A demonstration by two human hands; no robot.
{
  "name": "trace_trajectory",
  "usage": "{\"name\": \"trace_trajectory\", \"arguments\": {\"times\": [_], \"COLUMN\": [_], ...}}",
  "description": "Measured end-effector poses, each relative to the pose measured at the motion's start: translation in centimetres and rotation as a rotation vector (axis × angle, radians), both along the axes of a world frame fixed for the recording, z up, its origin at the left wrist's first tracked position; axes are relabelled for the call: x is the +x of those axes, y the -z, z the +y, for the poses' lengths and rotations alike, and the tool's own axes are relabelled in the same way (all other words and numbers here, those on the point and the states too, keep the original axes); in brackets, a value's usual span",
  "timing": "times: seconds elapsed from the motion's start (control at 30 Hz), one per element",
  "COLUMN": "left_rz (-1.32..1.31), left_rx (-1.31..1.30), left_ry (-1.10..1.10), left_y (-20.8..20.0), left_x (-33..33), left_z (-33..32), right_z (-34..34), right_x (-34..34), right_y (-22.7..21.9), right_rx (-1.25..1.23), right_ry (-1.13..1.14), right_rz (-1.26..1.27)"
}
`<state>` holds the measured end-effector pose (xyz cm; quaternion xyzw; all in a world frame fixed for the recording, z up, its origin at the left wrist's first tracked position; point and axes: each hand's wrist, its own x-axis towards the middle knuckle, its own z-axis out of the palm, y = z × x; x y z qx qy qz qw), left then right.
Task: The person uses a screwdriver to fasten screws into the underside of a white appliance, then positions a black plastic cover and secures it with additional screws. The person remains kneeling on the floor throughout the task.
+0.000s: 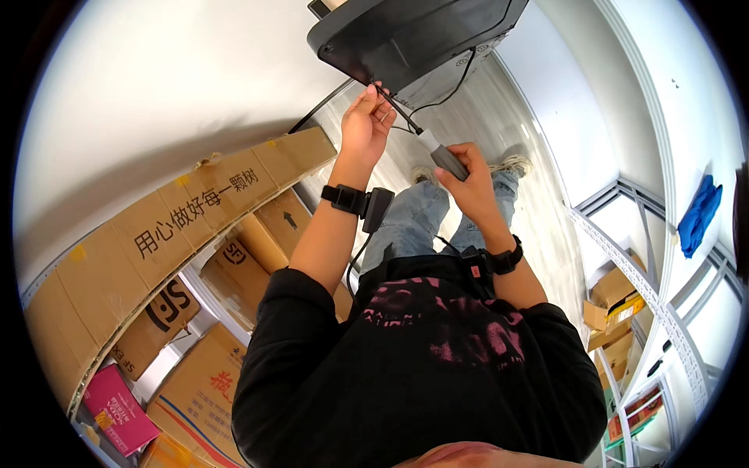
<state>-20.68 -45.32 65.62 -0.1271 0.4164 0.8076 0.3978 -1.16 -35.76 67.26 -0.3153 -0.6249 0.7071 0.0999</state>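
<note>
My right hand [472, 187] is wrapped round the grey handle of a screwdriver [449, 162], which has a pale collar and a long dark shaft. The shaft slants up and left to my left hand [367, 129]. There my thumb and fingers pinch it near its tip, the other fingers loosely curled. That tip meets the lower edge of a large black panel-like housing [406, 43] at the top of the view. Whether a screw sits at the tip is hidden by my fingers.
Black cables [460, 82] hang below the housing. To the left stands a shelf faced with a cardboard strip [195, 199], holding several cartons [207, 390] and a pink box [121, 409]. A white metal rack [624, 265] with boxes and a blue cloth [700, 217] are on the right.
</note>
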Motion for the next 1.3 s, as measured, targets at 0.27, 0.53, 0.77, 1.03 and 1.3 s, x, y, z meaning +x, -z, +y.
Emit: {"name": "trace_trajectory", "arguments": {"times": [0.27,0.53,0.77,1.03,1.3], "left_rz": [-0.004,0.291,1.425,1.399,1.393], "left_rx": [0.009,-0.358,-0.753,-0.820,-0.800], "left_ry": [-0.008,0.070,0.022,0.081,0.090], "left_y": [-0.1,-0.9,-1.1,-0.4,-1.5], "left_x": [-0.7,-1.5,-2.9,-4.0,-3.7], "left_z": [0.2,-0.8,0.4,0.8,1.0], "right_z": [-1.8,-1.2,-1.2,-2.7,-3.8], "right_x": [-0.6,-1.9,-1.7,-2.0,-1.7], "right_y": [-0.2,-2.6,-1.8,-1.6,-1.4], "right_rx": [0.025,0.200,0.509,0.128,0.195], "right_ry": [0.083,0.059,0.131,0.293,0.288], "right_rz": [0.023,-0.103,-0.068,-0.129,0.003]}}
